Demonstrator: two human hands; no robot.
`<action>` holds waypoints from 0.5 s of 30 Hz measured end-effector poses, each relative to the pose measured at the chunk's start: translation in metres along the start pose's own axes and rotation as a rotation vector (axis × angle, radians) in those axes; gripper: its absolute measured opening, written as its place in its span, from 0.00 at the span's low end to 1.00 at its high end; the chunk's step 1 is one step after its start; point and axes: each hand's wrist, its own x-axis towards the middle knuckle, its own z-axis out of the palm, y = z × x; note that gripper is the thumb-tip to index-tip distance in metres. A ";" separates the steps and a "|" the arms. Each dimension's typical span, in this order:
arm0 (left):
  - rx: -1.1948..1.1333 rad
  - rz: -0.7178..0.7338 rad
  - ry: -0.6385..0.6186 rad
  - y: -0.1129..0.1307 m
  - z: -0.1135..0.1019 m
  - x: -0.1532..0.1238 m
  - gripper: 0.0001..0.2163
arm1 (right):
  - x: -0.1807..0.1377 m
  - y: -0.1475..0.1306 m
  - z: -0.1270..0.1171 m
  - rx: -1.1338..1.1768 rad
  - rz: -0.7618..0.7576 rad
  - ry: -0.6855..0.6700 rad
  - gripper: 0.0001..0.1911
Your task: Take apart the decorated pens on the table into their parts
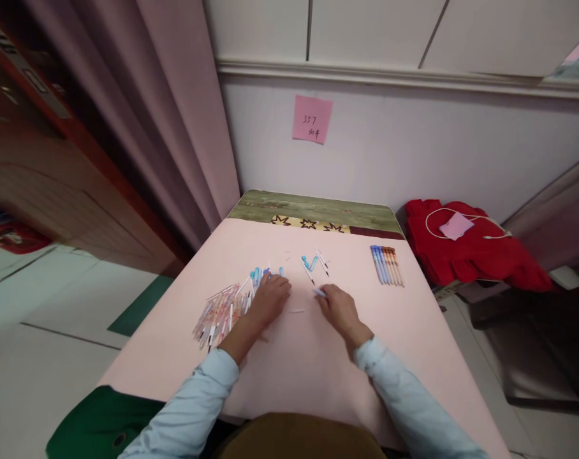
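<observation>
My right hand (341,311) is closed around a pale blue pen barrel (320,292), whose end sticks out on the left. My left hand (270,298) reaches down at the edge of the loose pen parts, fingers bent together over small blue pieces; what they grip is hidden. Beside its fingertips lie a bright blue cap (281,271) and a light blue part (256,275). Beyond both hands are white refills (321,260) with dark tips and light blue pieces (311,262). A heap of clear and pinkish pen parts (217,312) spreads left of my left forearm.
Blue and orange pens (386,265) lie in a row at the table's right. A thin white piece (296,311) rests between my hands on the pink tabletop (299,363). Red cloth (461,255) with a white cable is at the right; a green seat (102,421) touches the front left.
</observation>
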 end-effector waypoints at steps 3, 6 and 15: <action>-0.013 -0.027 -0.009 0.002 -0.001 0.002 0.07 | 0.038 -0.014 0.001 -0.010 0.099 0.061 0.10; -0.018 -0.025 -0.021 0.002 0.000 0.002 0.07 | 0.060 -0.022 -0.001 -0.009 0.161 0.100 0.11; -0.078 -0.010 -0.015 -0.006 0.000 -0.002 0.08 | 0.001 -0.028 0.003 0.168 -0.150 -0.159 0.11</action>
